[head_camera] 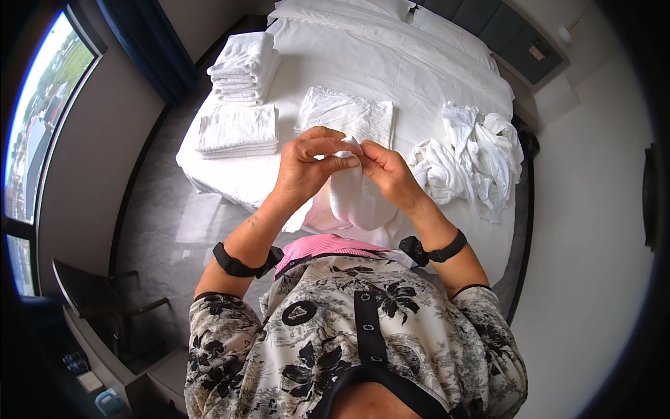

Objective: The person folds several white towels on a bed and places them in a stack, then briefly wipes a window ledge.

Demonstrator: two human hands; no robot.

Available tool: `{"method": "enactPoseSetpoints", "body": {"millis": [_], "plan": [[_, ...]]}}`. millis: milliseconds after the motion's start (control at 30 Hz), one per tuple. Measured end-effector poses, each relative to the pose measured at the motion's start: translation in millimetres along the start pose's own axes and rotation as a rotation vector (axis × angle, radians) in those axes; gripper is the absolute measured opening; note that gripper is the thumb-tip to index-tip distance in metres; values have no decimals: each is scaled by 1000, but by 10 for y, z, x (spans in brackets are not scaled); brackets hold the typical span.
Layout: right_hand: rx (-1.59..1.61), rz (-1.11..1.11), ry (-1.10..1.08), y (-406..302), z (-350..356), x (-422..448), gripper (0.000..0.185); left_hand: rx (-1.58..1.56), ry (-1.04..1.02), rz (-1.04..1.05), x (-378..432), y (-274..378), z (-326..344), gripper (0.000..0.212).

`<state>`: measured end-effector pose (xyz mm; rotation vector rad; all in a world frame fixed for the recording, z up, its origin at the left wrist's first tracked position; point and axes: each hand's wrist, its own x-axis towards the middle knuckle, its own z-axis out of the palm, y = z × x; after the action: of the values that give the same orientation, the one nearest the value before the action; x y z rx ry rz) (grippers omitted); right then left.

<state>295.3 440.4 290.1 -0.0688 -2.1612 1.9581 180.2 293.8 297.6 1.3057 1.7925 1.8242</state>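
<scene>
My left hand (pixel 316 160) and my right hand (pixel 387 167) meet in front of my chest, both pinching the top of a white cloth piece (pixel 346 194). It hangs down from my fingers, and its lower end is rounded and looks pinkish. Behind it, pink and white fabric (pixel 319 212) shows by the bed's near edge; I cannot tell whether the two are joined. Just beyond my hands, a folded white cloth (pixel 348 112) lies on the bed. My fingertips hide part of the pinched edge.
On the white-sheeted bed (pixel 335 57), a tall stack of folded white towels (pixel 243 65) and a lower stack (pixel 238 131) stand at left. A crumpled white linen heap (pixel 471 152) lies right. A dark chair (pixel 99 293) and a window (pixel 44 120) are at far left.
</scene>
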Motion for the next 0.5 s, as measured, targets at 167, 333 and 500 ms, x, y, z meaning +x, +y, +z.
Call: {"method": "enactPoseSetpoints", "body": {"millis": [167,333,500], "plan": [[118,-29,26,-160,73,-80,18,92,99,28,-20,133,33,16],[-86,-143,36,-200,133,-93,17,-53,193,89,-24,121,88,31],[-149,-118,163,-267,184,-22,11,-382,145,-105,53,133,57,52]]}}
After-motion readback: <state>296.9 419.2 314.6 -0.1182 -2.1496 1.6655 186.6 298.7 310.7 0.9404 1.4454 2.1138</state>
